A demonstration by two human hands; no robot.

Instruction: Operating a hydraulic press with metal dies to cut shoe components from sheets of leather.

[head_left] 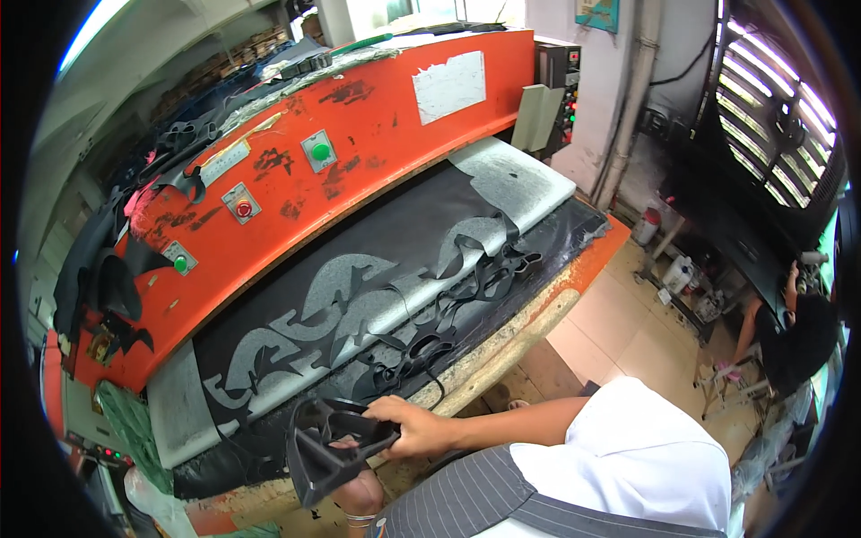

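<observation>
Factory workshop: big orange cutting press (359,152) with green and red push buttons, black sheet material (377,260) with cut-out shapes on bench (502,336), control box (558,90), tiled floor (619,332).

A torn white rectangular label (449,86) is sitting on the orange machine panel, upper centre; a smaller pale strip label (224,162) is lying further left; a teal wall poster (598,13) is hanging at the top edge

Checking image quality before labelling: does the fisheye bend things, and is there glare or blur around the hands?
Head view: the orange press bows strongly toward the rim; window and louvre light blows out at top; both hands and the black cutting die look sharp, evenly lit.
</observation>
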